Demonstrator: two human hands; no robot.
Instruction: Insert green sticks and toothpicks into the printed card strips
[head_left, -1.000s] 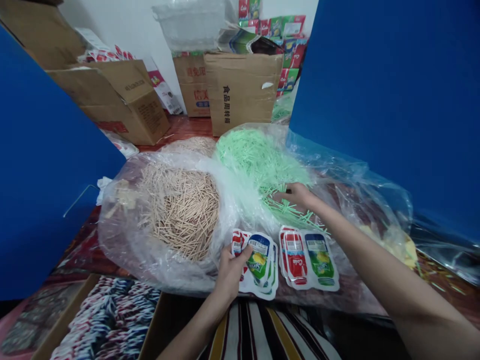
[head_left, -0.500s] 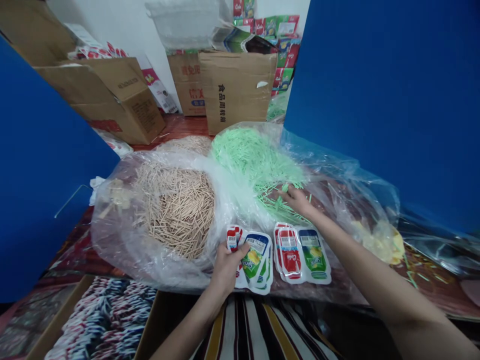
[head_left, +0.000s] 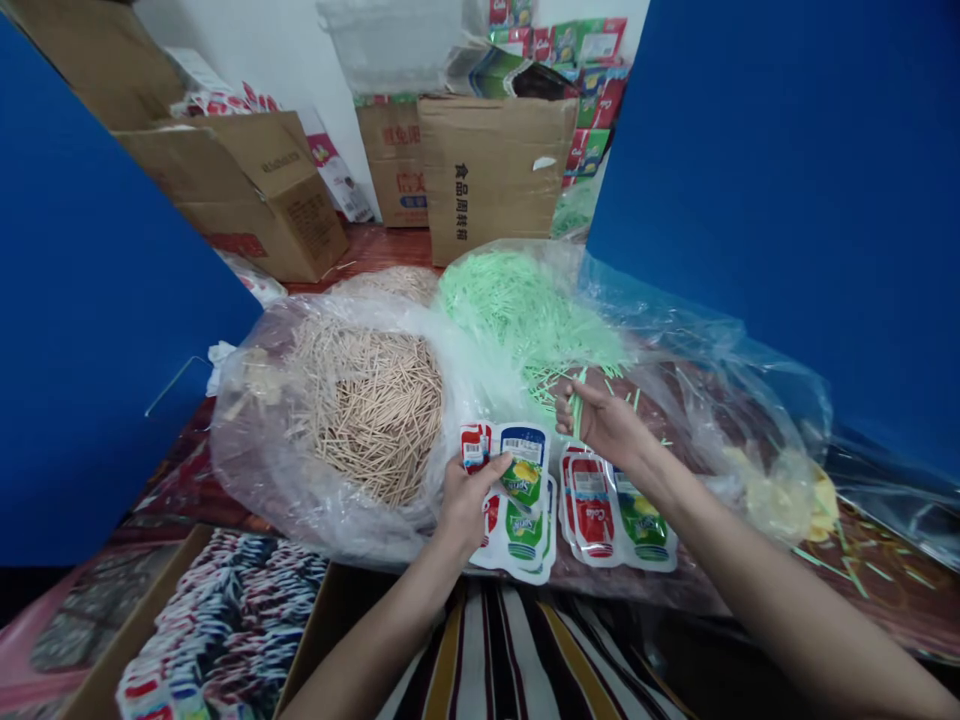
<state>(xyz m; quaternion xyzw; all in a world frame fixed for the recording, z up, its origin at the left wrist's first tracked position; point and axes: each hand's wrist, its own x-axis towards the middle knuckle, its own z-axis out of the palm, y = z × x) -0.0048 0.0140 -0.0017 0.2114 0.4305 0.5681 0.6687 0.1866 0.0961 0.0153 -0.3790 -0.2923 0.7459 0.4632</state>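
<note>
My left hand (head_left: 466, 503) pinches a flat double packet (head_left: 523, 465), part red cola and part green Sprite, with the thumb on top. Beneath it lie more packets (head_left: 527, 545) of the same kind. Closed around a few thin green sticks (head_left: 577, 408), my right hand (head_left: 604, 425) is just above a second pile of cola and Sprite packets (head_left: 592, 510), and its forearm covers part of that pile. Behind this hand spreads a heap of green sticks (head_left: 510, 305) in a clear plastic bag. Pale brown sticks (head_left: 390, 410) fill another open bag to the left.
An open carton (head_left: 206, 630) at the lower left holds many packed sachets. Cardboard boxes (head_left: 499, 180) stand at the back, with red and green packs stacked behind. Blue panels (head_left: 787, 200) rise on both sides. Yellow rubber bands (head_left: 823, 505) lie at the right.
My right hand has come away from the green heap toward me, bringing several sticks. The left hand has raised the top packet off the ones below. The view has shifted slightly.
</note>
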